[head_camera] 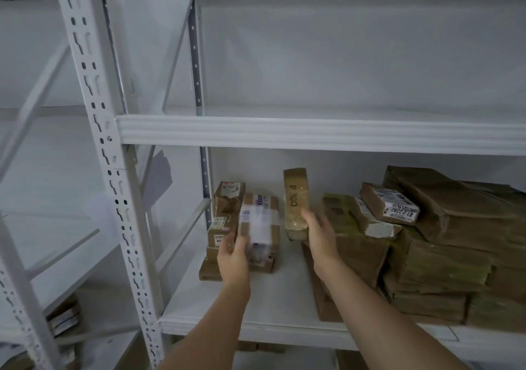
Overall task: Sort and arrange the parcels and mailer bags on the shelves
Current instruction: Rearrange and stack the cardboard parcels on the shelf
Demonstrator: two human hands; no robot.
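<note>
On the lower shelf (273,307), my left hand (234,258) grips a small taped box with white labels (257,224), blurred, in front of a stack of small cardboard parcels (225,221) at the shelf's left back. My right hand (320,235) holds the lower end of a long tan parcel marked with black writing (296,198), which stands upright between the small stack and a pile of brown mailer bags and boxes (441,255) on the right. A small labelled box (388,203) lies on top of that pile.
The upper shelf (313,133) holds nothing I can see. A white perforated upright (113,184) stands at the left. More parcels (64,317) sit low in the neighbouring bay at the bottom left. Bare shelf surface lies between my forearms.
</note>
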